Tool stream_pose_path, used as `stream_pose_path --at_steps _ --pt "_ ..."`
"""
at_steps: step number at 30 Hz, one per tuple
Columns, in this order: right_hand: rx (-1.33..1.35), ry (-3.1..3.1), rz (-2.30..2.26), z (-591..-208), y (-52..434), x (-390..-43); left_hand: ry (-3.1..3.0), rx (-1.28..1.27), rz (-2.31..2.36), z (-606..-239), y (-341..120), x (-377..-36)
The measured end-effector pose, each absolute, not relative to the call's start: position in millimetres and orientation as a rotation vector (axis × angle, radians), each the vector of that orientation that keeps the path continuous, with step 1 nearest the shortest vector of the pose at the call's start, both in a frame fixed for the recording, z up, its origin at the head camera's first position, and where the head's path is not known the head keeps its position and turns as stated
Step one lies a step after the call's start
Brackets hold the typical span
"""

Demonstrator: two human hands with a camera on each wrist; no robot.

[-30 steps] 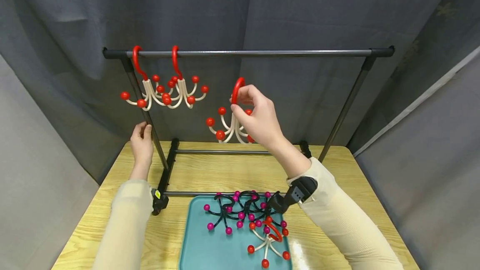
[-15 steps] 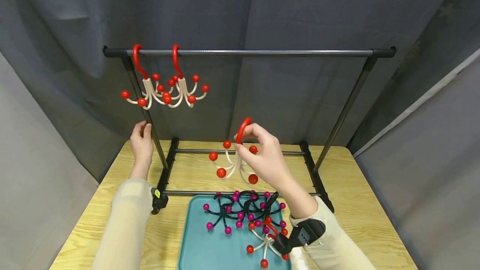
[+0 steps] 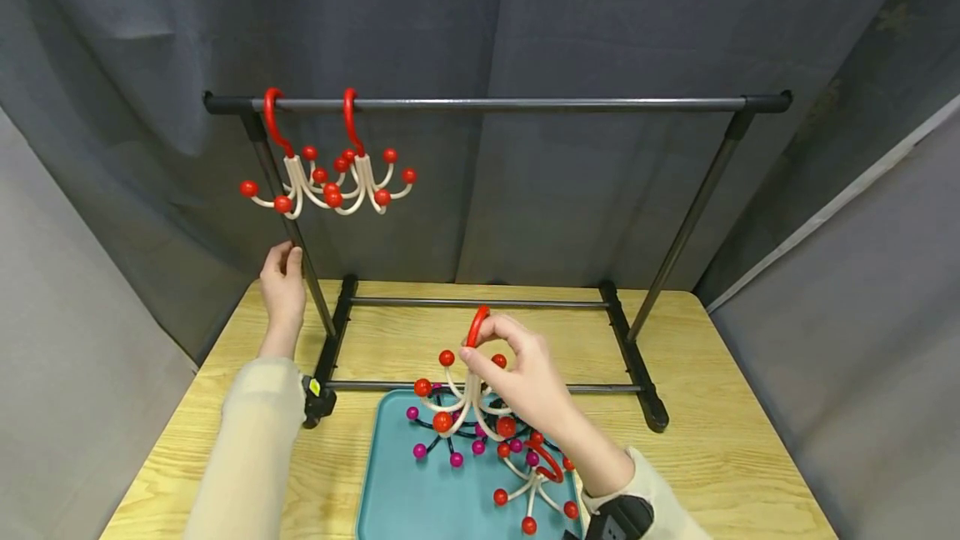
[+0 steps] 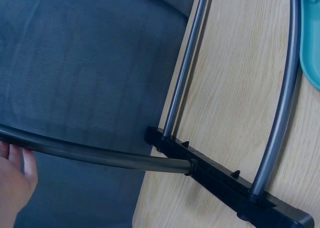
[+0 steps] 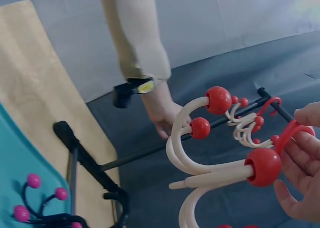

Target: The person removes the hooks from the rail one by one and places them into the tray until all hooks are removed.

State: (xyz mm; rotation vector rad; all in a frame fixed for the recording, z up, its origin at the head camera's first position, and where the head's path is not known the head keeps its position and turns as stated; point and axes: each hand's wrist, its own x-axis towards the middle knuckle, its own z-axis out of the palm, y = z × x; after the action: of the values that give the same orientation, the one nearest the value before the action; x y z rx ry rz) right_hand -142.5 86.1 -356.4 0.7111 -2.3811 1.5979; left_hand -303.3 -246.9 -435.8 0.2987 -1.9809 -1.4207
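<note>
The right hand (image 3: 525, 386) pinches the red loop of a cream-armed plastic hook cluster with red ball tips (image 3: 457, 394), fingers and thumb curled round the loop, and holds it low, just above the far end of the teal plastic tray (image 3: 397, 507) that sits at the near middle of the pale wooden table (image 3: 720, 407). In the right wrist view the same cluster (image 5: 210, 158) hangs from those fingers (image 5: 300, 163), its arms curving upward and free of everything else. The left hand (image 3: 283, 290) wraps round the left slanted leg of the black metal rack (image 3: 495, 105), fingers closed about the tube, steadying it at the far left of the table. Two more cream and red hook clusters (image 3: 330, 177) hang by their red loops at the left end of the rack's top bar; the rest of that bar to the right carries nothing. In the tray lie a tangle of black hook clusters with magenta ball tips (image 3: 465, 432) and one more cream and red cluster (image 3: 536, 482) at the near right. Judged from this, two pieces are on the bar, one is in hand over the tray, and several lie in it.
</note>
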Motion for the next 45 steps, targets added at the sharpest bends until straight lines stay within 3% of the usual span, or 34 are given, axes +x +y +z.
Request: stream_pose_path --at_steps 14,22,32,45 --pt "0.669 -2.569 1.696 -385.7 91.9 -121.8 -1.970 0.289 -1.419 -436.8 -246.6 -302.6" --pt "0.896 -2.567 1.727 -389.1 94.9 -107.4 -1.973 0.291 -1.417 -435.4 -246.3 -303.8" --pt "0.976 -2.648 1.773 -425.6 103.5 -110.6 -1.971 0.310 -1.429 -436.9 -246.4 -303.5" --pt "0.964 -2.709 1.753 -444.0 109.6 -110.1 -1.984 0.319 -1.422 -435.6 -246.0 -302.5"
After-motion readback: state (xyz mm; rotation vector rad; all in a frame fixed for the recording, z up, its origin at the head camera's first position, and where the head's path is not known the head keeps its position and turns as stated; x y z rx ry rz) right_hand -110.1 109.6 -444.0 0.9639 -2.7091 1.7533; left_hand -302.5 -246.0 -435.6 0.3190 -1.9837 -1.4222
